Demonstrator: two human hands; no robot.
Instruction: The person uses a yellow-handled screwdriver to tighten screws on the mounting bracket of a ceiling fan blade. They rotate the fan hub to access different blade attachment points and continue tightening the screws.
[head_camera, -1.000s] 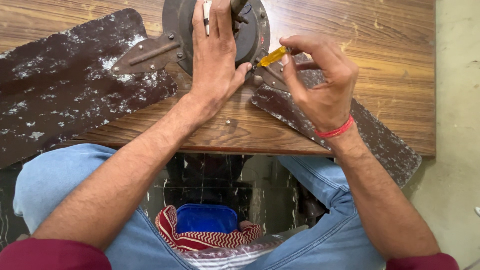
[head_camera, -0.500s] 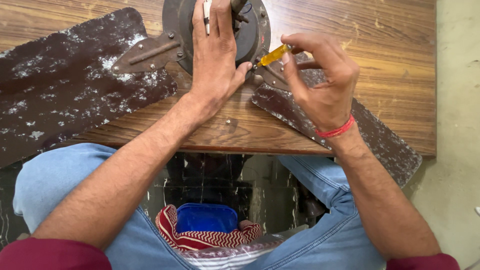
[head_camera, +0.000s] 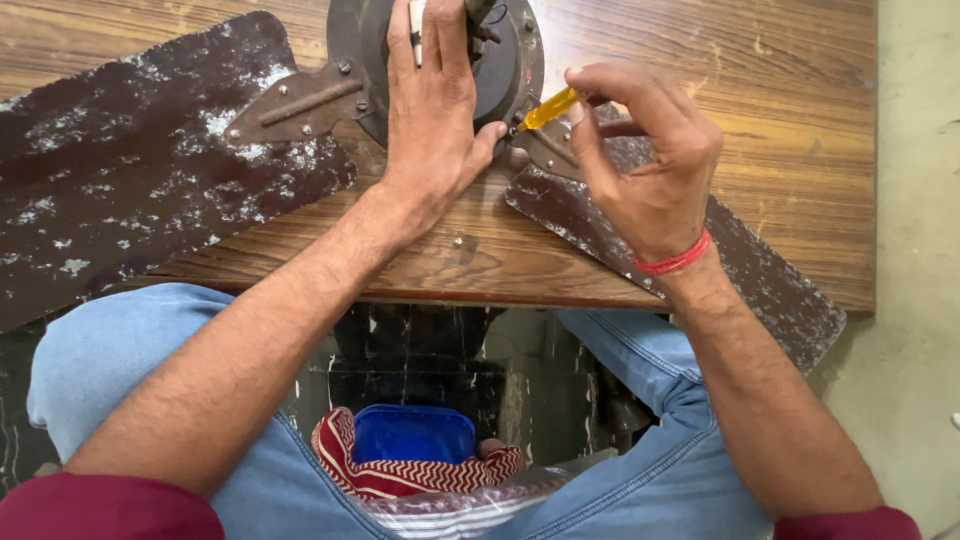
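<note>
Yellow-handled screwdriver bites a screw at the fan motor's five o'clock edge, top of the desk. Unscrewing looks underway; next needs steady twisting. Right hand pinches the handle, wrist cocked; left hand presses flat, bracing the motor.

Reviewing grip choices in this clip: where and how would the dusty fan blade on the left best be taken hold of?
Probably grip the left fan blade along its long near edge, coming from the person's side. That edge overhangs the wooden table, so fingers could slip under the flat sheet; its inner end is bolted by a metal bracket to the motor.
</note>
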